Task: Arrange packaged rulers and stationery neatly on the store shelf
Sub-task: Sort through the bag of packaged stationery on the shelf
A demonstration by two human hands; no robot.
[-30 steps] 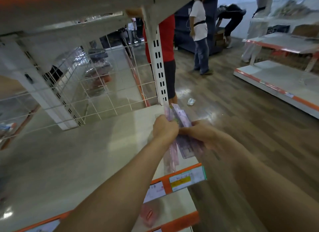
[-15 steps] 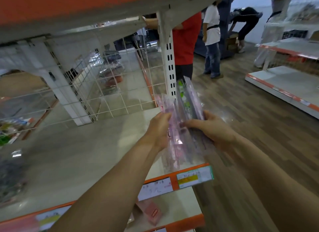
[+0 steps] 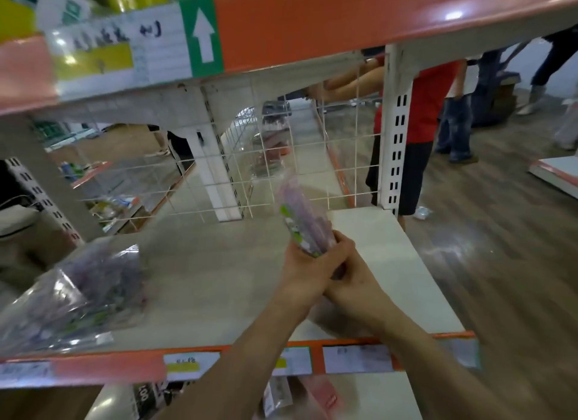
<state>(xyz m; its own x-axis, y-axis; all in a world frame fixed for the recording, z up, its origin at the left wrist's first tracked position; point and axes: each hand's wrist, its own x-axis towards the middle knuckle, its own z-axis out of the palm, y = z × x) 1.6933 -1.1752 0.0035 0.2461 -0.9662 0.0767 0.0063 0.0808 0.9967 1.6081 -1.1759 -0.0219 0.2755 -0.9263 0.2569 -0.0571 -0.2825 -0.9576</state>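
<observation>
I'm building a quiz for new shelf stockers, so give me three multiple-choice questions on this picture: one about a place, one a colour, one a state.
1. Where is the clear plastic bag of purple packs? A left on the beige shelf board; B on the floor; C in a hand.
2. What colour is the paper label with the white arrow? A blue; B green; C yellow.
3. The bundle of clear-wrapped purple rulers is: A lying flat; B gripped by the left hand and right hand; C hanging from a hook.
Answers: A, it lies left of the hands; B, green beside the orange edge; B, both hands clasp its lower end.
</observation>
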